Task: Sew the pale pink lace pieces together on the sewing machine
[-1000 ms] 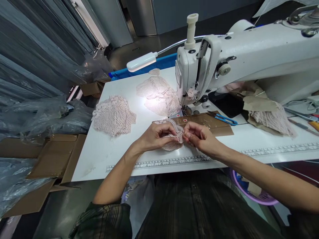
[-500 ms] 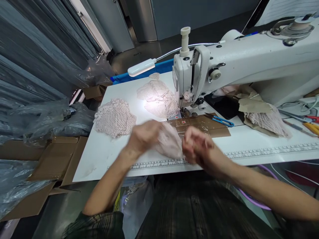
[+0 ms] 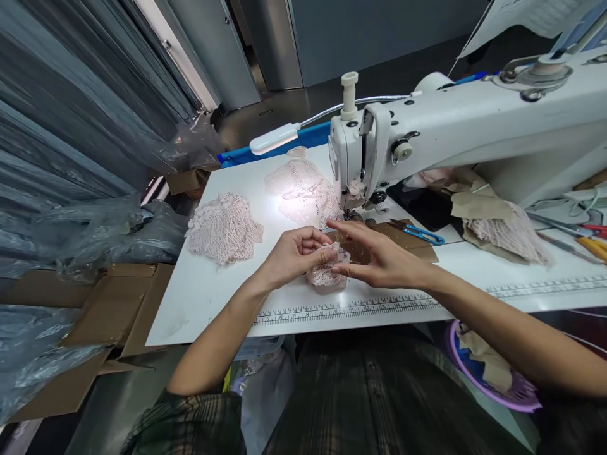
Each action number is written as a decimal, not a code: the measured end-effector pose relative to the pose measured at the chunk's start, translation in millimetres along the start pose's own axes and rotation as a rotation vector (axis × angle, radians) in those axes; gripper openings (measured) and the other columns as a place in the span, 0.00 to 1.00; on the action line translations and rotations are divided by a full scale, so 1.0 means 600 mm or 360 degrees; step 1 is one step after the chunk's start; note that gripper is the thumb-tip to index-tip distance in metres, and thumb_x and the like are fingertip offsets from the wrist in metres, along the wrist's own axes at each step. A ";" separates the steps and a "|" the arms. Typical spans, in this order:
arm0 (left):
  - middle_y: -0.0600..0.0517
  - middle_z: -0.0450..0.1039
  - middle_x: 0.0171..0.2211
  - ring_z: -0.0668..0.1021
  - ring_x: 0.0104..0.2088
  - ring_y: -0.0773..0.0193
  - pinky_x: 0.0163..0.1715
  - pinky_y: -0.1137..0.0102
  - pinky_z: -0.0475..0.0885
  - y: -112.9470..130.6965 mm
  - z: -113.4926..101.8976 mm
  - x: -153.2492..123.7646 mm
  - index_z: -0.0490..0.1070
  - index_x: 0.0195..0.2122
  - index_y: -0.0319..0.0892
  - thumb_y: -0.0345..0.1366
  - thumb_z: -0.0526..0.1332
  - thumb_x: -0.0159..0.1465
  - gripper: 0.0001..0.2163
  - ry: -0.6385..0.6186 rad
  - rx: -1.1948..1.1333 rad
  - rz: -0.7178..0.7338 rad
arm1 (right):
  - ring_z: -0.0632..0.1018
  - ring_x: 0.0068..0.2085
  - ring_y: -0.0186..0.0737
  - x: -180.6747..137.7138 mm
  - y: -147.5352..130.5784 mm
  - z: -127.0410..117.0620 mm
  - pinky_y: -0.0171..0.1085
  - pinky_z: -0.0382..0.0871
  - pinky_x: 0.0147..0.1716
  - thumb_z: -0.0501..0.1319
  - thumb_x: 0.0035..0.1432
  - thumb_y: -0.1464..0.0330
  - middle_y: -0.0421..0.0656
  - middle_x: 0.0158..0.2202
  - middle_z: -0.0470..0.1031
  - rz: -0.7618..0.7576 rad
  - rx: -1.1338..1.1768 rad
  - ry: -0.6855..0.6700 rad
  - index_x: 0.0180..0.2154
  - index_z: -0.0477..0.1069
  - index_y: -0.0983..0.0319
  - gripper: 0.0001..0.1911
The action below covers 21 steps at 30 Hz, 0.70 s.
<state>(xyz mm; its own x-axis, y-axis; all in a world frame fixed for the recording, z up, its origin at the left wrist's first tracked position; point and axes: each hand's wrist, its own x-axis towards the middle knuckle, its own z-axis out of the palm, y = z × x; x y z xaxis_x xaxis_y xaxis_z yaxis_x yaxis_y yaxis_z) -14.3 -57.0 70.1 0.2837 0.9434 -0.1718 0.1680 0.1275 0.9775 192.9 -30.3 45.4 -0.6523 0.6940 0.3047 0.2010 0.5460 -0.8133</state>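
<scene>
Sitting at the white table (image 3: 199,297), you have the sewing machine (image 3: 474,126) rear right and cardboard boxes (image 3: 114,303) crowding the floor on the left. The left lace pile (image 3: 224,227) is on bare tabletop and the lit lace pile (image 3: 303,189) is beside the needle. The lace piece (image 3: 325,278) sits just above the printed ruler (image 3: 332,311), between your hands. It looks light, limp and snag-prone, so grip the edges. Left hand (image 3: 289,253) fingers are pinched on it. The right hand (image 3: 379,259) thumb and straightened fingers clamp its right edge.

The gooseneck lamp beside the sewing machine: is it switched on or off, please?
On: the lamp casts a bright patch on the lace pile beneath it.
</scene>
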 end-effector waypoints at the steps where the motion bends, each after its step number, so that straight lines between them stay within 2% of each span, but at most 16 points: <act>1: 0.54 0.75 0.25 0.75 0.22 0.72 0.21 0.79 0.68 -0.001 -0.004 -0.001 0.72 0.35 0.38 0.44 0.74 0.52 0.18 -0.0041 -0.0048 -0.0022 | 0.70 0.58 0.51 0.007 0.003 0.003 0.49 0.66 0.56 0.64 0.58 0.57 0.51 0.59 0.69 0.0036 0.0109 -0.0072 0.62 0.62 0.60 0.33; 4: 0.53 0.74 0.24 0.73 0.21 0.73 0.19 0.79 0.65 -0.007 -0.018 -0.003 0.74 0.37 0.36 0.45 0.72 0.55 0.17 -0.0099 -0.0134 -0.0103 | 0.78 0.45 0.45 0.021 0.010 0.009 0.43 0.72 0.45 0.62 0.60 0.57 0.47 0.45 0.78 0.0199 0.0377 -0.0220 0.53 0.72 0.62 0.23; 7: 0.51 0.76 0.27 0.76 0.25 0.70 0.24 0.76 0.70 -0.011 -0.026 -0.001 0.76 0.40 0.36 0.44 0.71 0.56 0.17 -0.0127 -0.0202 -0.0162 | 0.77 0.37 0.42 0.027 0.014 0.008 0.39 0.70 0.37 0.63 0.60 0.58 0.46 0.37 0.78 0.0296 0.0312 -0.0152 0.43 0.75 0.64 0.17; 9: 0.49 0.77 0.31 0.78 0.28 0.68 0.29 0.73 0.74 -0.012 -0.029 0.003 0.76 0.40 0.37 0.43 0.73 0.53 0.18 -0.0136 -0.0220 -0.0186 | 0.76 0.36 0.40 0.031 0.014 0.006 0.38 0.68 0.35 0.63 0.59 0.60 0.45 0.35 0.77 0.0296 0.0186 -0.0128 0.41 0.75 0.64 0.14; 11: 0.49 0.77 0.31 0.78 0.28 0.67 0.30 0.72 0.74 -0.010 -0.031 0.007 0.75 0.40 0.37 0.41 0.73 0.53 0.18 -0.0122 -0.0169 -0.0196 | 0.74 0.34 0.39 0.035 0.012 0.003 0.37 0.65 0.33 0.62 0.59 0.62 0.44 0.33 0.76 0.0305 0.0097 -0.0137 0.40 0.75 0.64 0.12; 16: 0.54 0.70 0.23 0.71 0.21 0.70 0.21 0.75 0.67 -0.013 -0.033 0.011 0.72 0.35 0.38 0.40 0.64 0.61 0.09 -0.0105 0.0299 -0.0059 | 0.73 0.32 0.37 0.044 0.010 -0.001 0.35 0.63 0.32 0.61 0.61 0.61 0.42 0.31 0.76 0.0305 0.0125 -0.0211 0.37 0.75 0.64 0.12; 18: 0.56 0.68 0.22 0.69 0.21 0.71 0.21 0.76 0.64 -0.020 -0.035 0.012 0.70 0.33 0.39 0.37 0.61 0.62 0.06 0.0080 0.0638 0.0114 | 0.72 0.31 0.35 0.045 0.016 -0.001 0.34 0.62 0.32 0.60 0.62 0.60 0.41 0.30 0.74 0.0273 0.0172 -0.0251 0.34 0.74 0.63 0.13; 21: 0.53 0.72 0.27 0.73 0.26 0.69 0.26 0.74 0.68 -0.034 -0.041 0.014 0.69 0.33 0.40 0.34 0.59 0.63 0.04 0.0546 0.1003 0.0337 | 0.69 0.28 0.33 0.041 0.031 -0.002 0.33 0.61 0.28 0.61 0.62 0.59 0.39 0.26 0.71 0.0382 0.0248 -0.0287 0.32 0.72 0.63 0.14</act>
<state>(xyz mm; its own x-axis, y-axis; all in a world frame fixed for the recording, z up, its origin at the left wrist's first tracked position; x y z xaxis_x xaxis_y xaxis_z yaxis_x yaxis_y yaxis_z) -38.6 -44.0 51.7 0.0769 0.9840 0.1610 0.6811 -0.1698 0.7123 181.3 -2.5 38.0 -0.7213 0.6925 0.0141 0.2595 0.2890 -0.9215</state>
